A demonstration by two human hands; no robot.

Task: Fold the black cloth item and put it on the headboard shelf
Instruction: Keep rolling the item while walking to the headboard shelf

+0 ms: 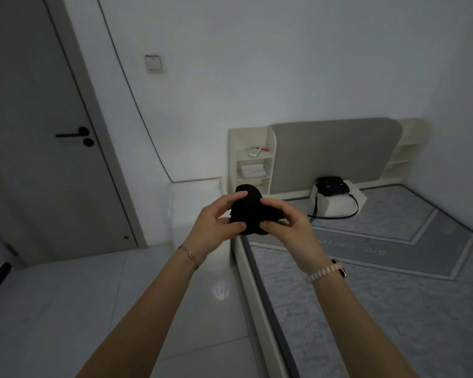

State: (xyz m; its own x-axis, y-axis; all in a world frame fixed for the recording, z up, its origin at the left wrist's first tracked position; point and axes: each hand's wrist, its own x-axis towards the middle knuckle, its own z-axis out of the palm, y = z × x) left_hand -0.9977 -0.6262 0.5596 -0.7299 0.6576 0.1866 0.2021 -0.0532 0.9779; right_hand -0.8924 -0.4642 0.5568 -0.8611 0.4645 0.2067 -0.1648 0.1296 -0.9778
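The black cloth item is bunched into a small dark bundle held up in the air between both hands, above the near edge of the bed and in line with the headboard shelf beyond it. It looks soft and limp, with rounded lumps and no crisp edges, so I judge it light and floppy, likely to spring open or slump if let go. Its exact kind cannot be told; the fabric is too dark to show seams or layers

The left hand is closed on the bundle's left side, thumb underneath and fingers curled over the top. The right hand pinches the right side, fingertips pressing in from above and thumb from below. Both grips are firm on the cloth and neither hand is free

For handling, the best hold seems to be across the folded thickness, thumb under and fingers over, so the layers stay pressed together. A one-handed carry would likely do once the folds are flat

Further out, the shelf's compartments stand at the left end of the grey padded headboard. The top one holds a small white remote, and the middle one a folded white stack. A black bag rests on a white box on the mattress
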